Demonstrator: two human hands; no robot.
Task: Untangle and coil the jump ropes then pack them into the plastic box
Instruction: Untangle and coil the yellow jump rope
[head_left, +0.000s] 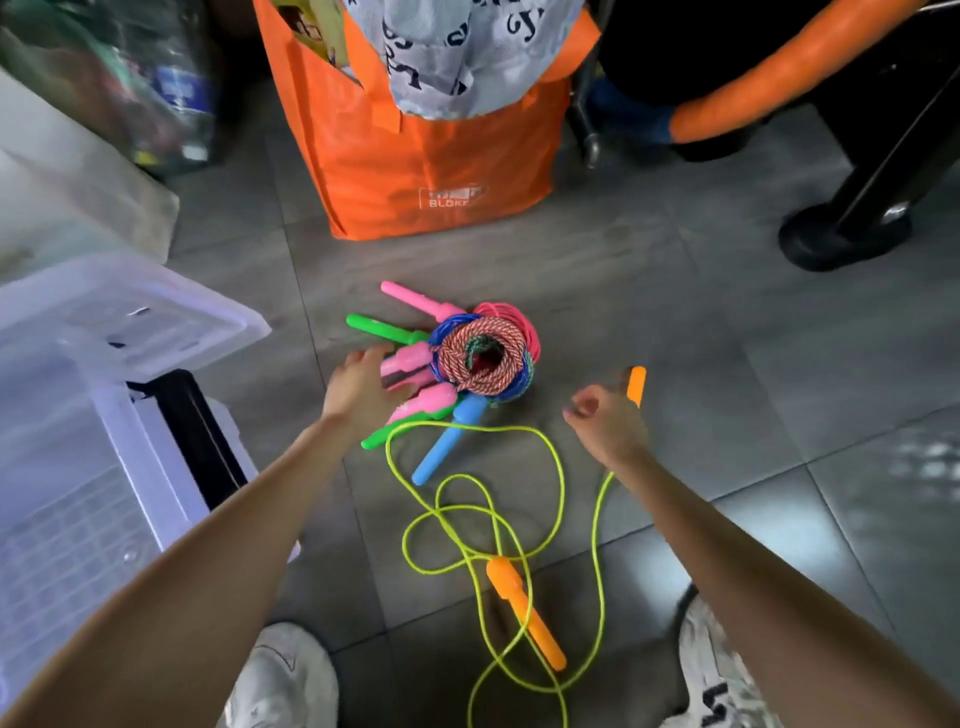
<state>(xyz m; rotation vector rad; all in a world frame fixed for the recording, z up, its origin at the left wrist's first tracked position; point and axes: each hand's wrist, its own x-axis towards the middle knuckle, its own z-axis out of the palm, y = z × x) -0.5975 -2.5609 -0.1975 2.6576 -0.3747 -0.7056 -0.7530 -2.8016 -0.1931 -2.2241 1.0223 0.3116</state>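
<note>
Down on the grey tiled floor (675, 312), head view: you've got a bundle of coiled ropes (483, 356) sitting mid-floor. A red-and-white braid is on top with blue and pink coils under it, and pink, green and blue handles fan out on its left and near side.

Your left hand (358, 395) is right up against the pink handles (415, 364), back of the hand to the camera. The fingers are hidden there, so I can't tell whether they grip one or only touch.

Your right hand (605, 421) sits right of the bundle and apart from it, fingers curled round an orange handle (636, 384) whose tip pokes out beyond them. From under that wrist the yellow-green rope (561, 467) sprawls in loose crossing loops between your arms, one loop lying over the blue handle (447, 441). Its second orange handle (524, 613) lies flat among the loops, between your shoes (291, 675).

The translucent plastic box (78, 467) stands at the floor's left side beside your left forearm, well apart from the bundle. An orange bag (441, 156) stands beyond the bundle.
</note>
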